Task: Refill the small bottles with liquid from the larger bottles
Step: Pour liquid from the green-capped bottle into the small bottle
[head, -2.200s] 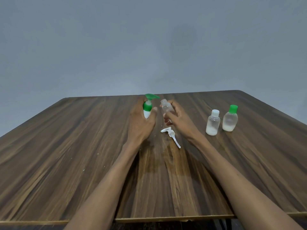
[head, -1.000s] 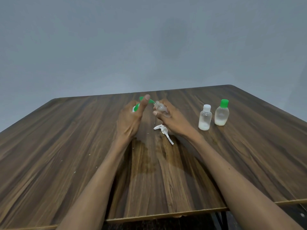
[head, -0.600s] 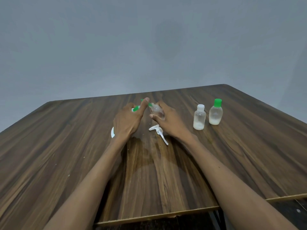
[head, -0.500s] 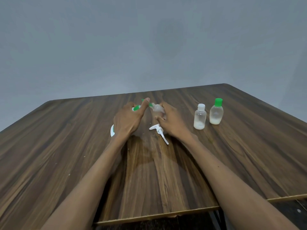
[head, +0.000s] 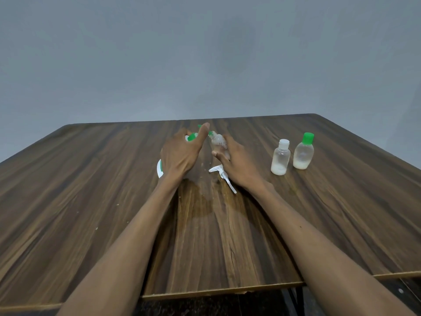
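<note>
Left hand (head: 180,153) grips a tilted pump bottle (head: 192,136), nozzle aimed into the small bottle (head: 219,142) the right hand (head: 239,164) holds, for pouring.

Green-capped clear bottle (head: 303,151), white-capped clear bottle (head: 280,160), white pump (head: 222,176), dark streaked wood table (head: 91,190).

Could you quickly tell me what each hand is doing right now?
Left hand: grips the tilted green pump bottle.
Right hand: holds the small clear bottle.
</note>
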